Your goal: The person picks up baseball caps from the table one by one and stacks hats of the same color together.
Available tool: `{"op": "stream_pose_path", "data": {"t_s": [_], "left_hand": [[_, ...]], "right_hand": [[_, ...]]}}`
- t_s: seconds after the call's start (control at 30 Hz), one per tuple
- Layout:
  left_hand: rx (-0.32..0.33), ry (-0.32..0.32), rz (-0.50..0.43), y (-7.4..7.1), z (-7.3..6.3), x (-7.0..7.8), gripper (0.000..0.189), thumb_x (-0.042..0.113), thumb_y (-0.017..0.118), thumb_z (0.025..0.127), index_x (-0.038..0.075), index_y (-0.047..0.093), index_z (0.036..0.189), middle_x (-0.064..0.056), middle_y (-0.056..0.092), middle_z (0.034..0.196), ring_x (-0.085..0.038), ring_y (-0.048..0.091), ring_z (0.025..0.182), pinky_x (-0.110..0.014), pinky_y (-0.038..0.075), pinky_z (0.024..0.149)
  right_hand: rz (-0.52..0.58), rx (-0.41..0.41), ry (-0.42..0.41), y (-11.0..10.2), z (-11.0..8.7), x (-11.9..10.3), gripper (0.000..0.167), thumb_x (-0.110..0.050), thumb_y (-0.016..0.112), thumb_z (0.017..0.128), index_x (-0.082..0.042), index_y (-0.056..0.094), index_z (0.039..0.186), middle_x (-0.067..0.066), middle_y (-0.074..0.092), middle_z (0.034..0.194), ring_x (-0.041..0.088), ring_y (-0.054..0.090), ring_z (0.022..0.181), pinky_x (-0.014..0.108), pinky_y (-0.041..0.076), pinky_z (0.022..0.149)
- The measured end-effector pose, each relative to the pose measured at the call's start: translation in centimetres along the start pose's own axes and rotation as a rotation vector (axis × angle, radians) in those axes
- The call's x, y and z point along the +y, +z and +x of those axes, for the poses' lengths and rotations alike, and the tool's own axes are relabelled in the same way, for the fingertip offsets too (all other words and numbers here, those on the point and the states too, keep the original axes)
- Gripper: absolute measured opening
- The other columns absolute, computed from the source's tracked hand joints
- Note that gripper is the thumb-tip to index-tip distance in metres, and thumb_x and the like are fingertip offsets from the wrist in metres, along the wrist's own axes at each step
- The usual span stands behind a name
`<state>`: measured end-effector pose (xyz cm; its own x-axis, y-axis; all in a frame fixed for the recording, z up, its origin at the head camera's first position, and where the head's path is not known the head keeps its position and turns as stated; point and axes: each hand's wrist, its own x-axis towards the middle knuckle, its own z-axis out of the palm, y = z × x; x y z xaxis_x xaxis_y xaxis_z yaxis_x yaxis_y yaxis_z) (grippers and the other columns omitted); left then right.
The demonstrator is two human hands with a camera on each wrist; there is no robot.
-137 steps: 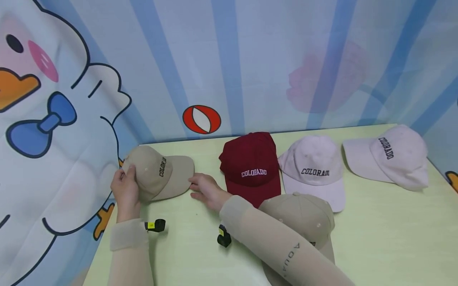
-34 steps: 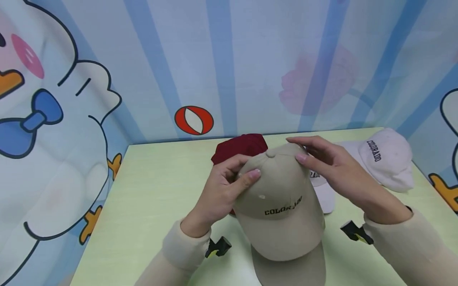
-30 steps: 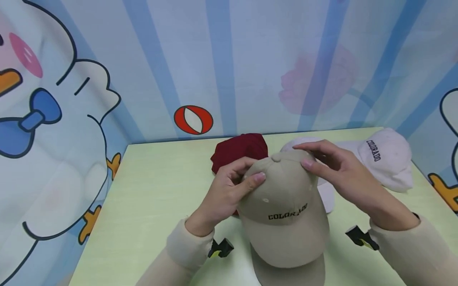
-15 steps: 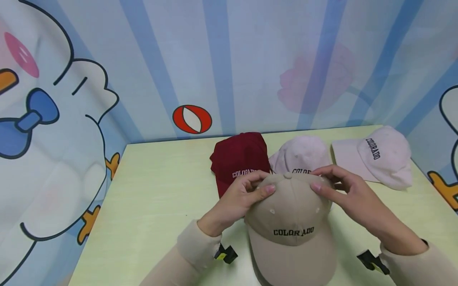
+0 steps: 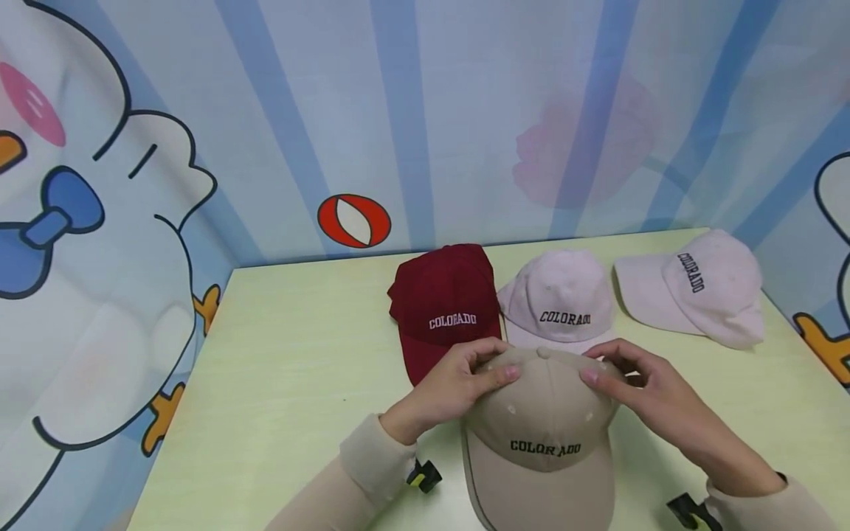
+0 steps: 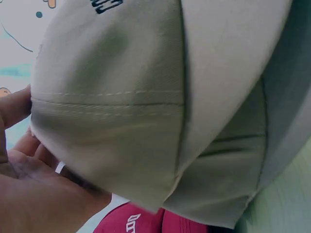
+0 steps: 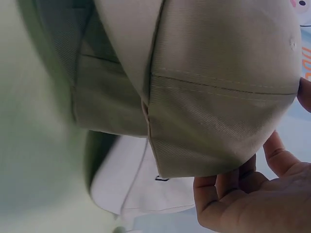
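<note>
Both hands grip a beige baseball cap (image 5: 546, 420) marked COLORADO, its brim facing me. My left hand (image 5: 458, 380) pinches the crown's left side, thumb on the outer cloth. On the opposite side my right hand (image 5: 654, 391) holds the crown in the same way. Directly beneath is a second beige cap (image 6: 233, 174), mostly covered by the held one. In the right wrist view this lower cap (image 7: 109, 104) also shows under the upper cap's edge, their brims overlapping in the same direction.
Behind the hands lie a dark red cap (image 5: 448, 295) and a pale pink cap (image 5: 561, 295), side by side. Another pale pink cap (image 5: 704, 291) lies at the back right, brim to the left. A printed curtain (image 5: 458, 125) rises behind the table (image 5: 285, 383).
The held cap has come from the table's left end to above the other beige cap. Over the last second both hands lowered it toward me, straightening its brim over the lower one.
</note>
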<state>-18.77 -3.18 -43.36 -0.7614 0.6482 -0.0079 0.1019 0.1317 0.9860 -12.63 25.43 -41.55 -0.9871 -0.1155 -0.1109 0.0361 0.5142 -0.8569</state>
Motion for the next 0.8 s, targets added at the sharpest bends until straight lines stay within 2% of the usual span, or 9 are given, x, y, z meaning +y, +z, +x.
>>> {"op": "stream_pose_path", "data": {"t_s": [0.27,0.4,0.6,0.8], "left_hand": [[0.04,-0.021,0.187,-0.1,-0.2,-0.6,0.026,0.029,0.07,0.1,0.019,0.07,0.124,0.005,0.067,0.115,-0.008,0.058,0.106,-0.025,0.05,0.093],[0.059,-0.02,0.259,-0.1,-0.3,-0.9,0.029,0.032,0.071,0.099,0.022,0.069,0.127,0.008,0.063,0.114,-0.008,0.055,0.108,-0.027,0.048,0.095],[0.071,-0.004,0.308,0.0,-0.4,-1.1,0.032,0.033,0.071,0.099,0.024,0.068,0.129,0.006,0.057,0.105,-0.009,0.052,0.101,-0.026,0.046,0.087],[0.076,0.001,0.323,0.1,-0.4,-1.3,0.032,0.032,0.072,0.098,0.024,0.068,0.129,0.006,0.057,0.108,-0.008,0.052,0.103,-0.026,0.046,0.089]], "right_hand": [[0.014,0.005,0.013,0.7,0.1,1.1,0.03,-0.034,0.068,0.101,-0.016,0.064,0.125,0.002,0.059,0.109,0.013,0.06,0.095,0.029,0.051,0.075],[0.012,0.019,0.032,1.1,0.2,1.4,0.032,-0.035,0.07,0.1,-0.016,0.064,0.125,0.001,0.054,0.106,0.014,0.058,0.094,0.029,0.05,0.073],[0.011,0.031,0.042,1.5,0.3,1.8,0.034,-0.036,0.071,0.099,-0.014,0.064,0.124,0.001,0.052,0.103,0.014,0.057,0.092,0.028,0.049,0.072],[0.003,0.042,0.042,1.8,0.3,2.1,0.034,-0.037,0.072,0.098,-0.014,0.065,0.123,0.001,0.053,0.103,0.013,0.057,0.093,0.028,0.049,0.071]]}}
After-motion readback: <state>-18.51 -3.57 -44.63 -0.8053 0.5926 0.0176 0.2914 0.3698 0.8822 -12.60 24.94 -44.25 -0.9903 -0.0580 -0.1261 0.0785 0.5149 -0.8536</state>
